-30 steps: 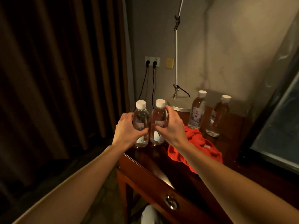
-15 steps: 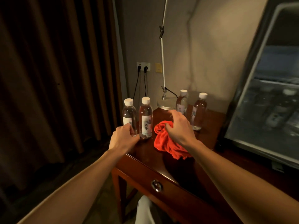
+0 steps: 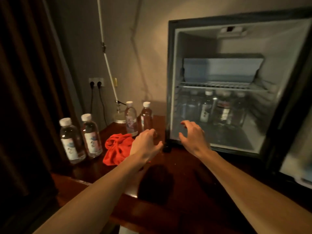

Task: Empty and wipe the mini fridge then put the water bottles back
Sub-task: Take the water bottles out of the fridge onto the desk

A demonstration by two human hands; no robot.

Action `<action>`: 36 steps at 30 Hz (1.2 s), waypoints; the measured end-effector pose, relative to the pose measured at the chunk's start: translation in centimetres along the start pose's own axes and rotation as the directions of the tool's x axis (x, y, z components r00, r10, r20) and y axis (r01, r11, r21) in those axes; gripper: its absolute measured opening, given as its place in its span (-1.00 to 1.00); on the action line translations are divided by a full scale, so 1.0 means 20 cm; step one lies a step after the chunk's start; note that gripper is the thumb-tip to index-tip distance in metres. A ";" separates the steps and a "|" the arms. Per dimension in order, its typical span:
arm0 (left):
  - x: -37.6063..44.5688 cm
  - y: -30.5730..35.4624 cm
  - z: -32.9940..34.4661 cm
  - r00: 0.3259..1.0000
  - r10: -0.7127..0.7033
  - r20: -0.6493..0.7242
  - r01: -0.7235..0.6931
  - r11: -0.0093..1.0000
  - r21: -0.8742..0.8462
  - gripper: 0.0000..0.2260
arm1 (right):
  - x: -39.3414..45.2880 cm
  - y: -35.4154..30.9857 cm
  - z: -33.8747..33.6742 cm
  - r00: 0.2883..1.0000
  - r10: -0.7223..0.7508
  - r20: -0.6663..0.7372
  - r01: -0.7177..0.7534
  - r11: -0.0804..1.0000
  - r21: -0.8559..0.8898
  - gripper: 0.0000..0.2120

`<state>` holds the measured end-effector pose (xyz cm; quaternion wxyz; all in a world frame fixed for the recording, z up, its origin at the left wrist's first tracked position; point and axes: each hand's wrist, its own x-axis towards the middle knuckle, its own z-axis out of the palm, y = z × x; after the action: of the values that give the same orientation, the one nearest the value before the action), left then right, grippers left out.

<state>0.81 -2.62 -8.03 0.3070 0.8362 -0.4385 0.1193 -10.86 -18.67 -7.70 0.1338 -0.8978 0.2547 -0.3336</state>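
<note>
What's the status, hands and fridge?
Left hand and right hand open, empty. Mini fridge open, bottles inside. Four bottles out. Path clear.

one view only, head-worn, wide-angle. looks forward and slightly down over a dark wooden table, facing the wall. both forearms run in from the bottom edge. open mini fridge fills the right half, close; curtain closes the left edge. edges bend, picture slightly blurred.

The open mini fridge holds upright water bottles; four more bottles stand outside.
</note>
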 end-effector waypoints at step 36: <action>1.16 0.59 0.80 0.999 -0.030 -0.041 0.010 0.910 -0.415 -0.32 | 0.83 0.71 -0.04 0.908 0.288 -0.304 -0.317 0.947 -0.052 -0.45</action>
<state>3.85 -32.82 -4.78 0.4890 0.7535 -0.4377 0.0399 -5.89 -39.59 -4.18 0.0993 -0.7937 0.4242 -0.4245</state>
